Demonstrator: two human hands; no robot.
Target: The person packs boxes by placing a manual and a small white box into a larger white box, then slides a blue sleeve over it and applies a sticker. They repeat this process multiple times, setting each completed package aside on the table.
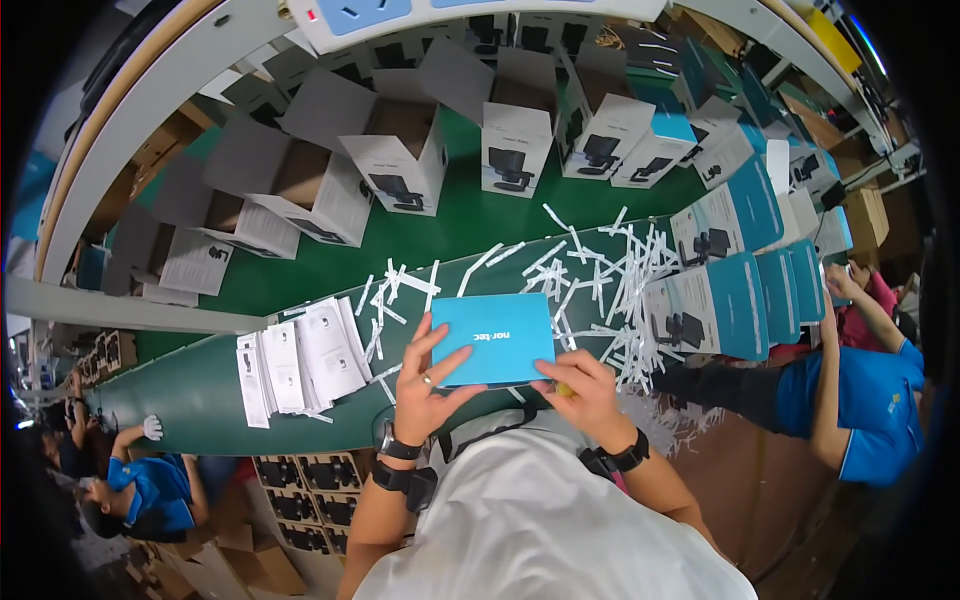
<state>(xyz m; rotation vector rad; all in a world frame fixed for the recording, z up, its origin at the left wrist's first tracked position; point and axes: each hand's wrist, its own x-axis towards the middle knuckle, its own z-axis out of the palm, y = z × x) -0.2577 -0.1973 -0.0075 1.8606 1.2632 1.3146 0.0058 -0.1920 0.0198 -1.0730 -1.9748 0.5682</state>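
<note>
A teal box [497,322] with white print on its face is held between my two hands above the near edge of the green bench. My left hand [428,375] grips its left side, fingers over the face and thumb along the lower edge. At the lower right corner, my right hand [585,388] closes on the box with its thumb on top. Something small and yellow [565,389] shows by the right fingers; what it is I cannot tell. Loose white paper strips [545,265] lie behind and around the box.
Open white cartons [405,180] line the bench's far side. White booklets [330,345] are stacked to the left. Teal-and-white cartons [705,300] stand at right beside a heap of strips [640,340]. People in blue shirts work at right [875,400] and far left [160,490].
</note>
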